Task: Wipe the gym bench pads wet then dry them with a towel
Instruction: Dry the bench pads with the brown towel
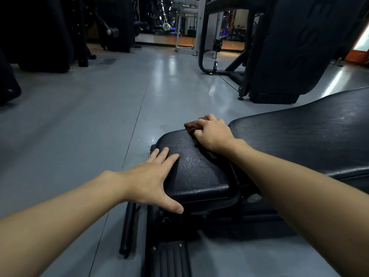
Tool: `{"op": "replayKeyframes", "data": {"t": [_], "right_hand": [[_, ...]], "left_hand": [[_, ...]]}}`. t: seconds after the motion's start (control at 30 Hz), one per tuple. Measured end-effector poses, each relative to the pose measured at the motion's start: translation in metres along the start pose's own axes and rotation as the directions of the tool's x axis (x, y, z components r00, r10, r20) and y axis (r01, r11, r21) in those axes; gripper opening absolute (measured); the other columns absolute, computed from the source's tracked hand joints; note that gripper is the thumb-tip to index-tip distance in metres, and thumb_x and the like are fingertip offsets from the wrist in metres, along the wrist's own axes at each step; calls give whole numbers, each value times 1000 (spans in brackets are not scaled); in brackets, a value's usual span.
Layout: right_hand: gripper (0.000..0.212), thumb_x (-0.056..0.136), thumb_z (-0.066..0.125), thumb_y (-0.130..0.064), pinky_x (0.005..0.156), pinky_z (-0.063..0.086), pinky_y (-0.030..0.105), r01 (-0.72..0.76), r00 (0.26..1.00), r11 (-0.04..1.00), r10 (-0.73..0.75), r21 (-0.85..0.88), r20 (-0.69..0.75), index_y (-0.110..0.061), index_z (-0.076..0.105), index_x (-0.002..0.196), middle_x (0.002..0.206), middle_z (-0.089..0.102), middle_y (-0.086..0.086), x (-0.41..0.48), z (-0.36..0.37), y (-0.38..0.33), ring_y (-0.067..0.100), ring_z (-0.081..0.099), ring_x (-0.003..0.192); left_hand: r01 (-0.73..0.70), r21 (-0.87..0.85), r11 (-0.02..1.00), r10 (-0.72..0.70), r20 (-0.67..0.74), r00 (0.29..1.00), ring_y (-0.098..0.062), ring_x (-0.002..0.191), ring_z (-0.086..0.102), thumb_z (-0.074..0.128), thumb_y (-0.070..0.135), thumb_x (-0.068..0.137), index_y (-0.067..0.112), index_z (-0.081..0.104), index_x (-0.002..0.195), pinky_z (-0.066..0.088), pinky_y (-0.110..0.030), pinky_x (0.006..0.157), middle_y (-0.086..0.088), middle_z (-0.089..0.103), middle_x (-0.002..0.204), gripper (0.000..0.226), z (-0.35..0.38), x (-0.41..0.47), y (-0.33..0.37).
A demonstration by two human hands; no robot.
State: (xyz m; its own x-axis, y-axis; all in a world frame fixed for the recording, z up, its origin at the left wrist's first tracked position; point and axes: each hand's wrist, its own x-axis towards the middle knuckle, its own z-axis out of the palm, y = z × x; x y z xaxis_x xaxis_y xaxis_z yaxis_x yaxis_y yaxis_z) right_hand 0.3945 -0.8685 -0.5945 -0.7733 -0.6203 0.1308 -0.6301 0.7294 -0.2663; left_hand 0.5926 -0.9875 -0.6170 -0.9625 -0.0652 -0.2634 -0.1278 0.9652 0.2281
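Brown cloth (192, 127) is bunched under the right hand's (212, 134) curled fingers on the seat pad (196, 172); left hand (151, 180) rests flat, fingers straight.

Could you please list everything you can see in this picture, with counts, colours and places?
seat pad: one, black, centre, wet with droplets
back pad: one, black, right of the seat pad
cloth: one, brown, on the seat pad's far edge
bench frame: one, black, beneath the pads
floor: grey, all around
gym machines: several, black, far left and right
left hand: one, flat on the seat pad's left corner
right hand: one, grips the cloth
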Motion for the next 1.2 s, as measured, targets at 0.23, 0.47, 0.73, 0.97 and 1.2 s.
{"op": "replayKeyframes", "data": {"t": [0.23,0.47,0.73,0.97,1.2], "right_hand": [[55,79,34,-39,106,37,47,192,980,980,-194,-45,-54,-25,67,121,139,52,0,-79,-1,0,31,44,124],[53,80,41,-48,108,32,56,333,939,924,-343,-188,-21,-40,55,131,149,43,1,-169,-15,-1,31,36,140],[44,94,37,-53,107,32,49,259,966,951,-257,-170,34,-42,54,133,148,40,-13,-101,-6,-10,19,32,138],[40,97,36,-48,100,30,60,130,989,962,-110,-238,96,-33,55,129,139,47,1,13,11,-28,33,40,126],[45,92,38,-47,101,31,55,224,975,938,-216,-264,59,-34,52,133,141,45,-2,-44,11,-31,33,41,125]], "left_hand": [[-31,-29,999,28,-95,995,-12,147,-24,64,88,51,30,-9,155,7,-41,123,7,-21,162,140,9,-6,-7],[-47,-28,999,42,-143,989,-9,148,-21,57,93,52,20,-3,157,3,-36,123,5,-17,163,141,10,-13,-11],[-81,73,994,100,-300,949,-12,148,6,53,95,55,19,14,155,12,-31,120,5,10,160,132,13,-20,-21],[-91,-2,996,86,-301,950,-8,148,7,58,94,52,22,12,156,13,-29,121,10,9,160,135,16,-14,-25],[-66,-84,994,36,-318,947,-10,148,12,62,92,47,20,12,155,13,-28,120,9,9,161,139,19,-15,-24]]}}
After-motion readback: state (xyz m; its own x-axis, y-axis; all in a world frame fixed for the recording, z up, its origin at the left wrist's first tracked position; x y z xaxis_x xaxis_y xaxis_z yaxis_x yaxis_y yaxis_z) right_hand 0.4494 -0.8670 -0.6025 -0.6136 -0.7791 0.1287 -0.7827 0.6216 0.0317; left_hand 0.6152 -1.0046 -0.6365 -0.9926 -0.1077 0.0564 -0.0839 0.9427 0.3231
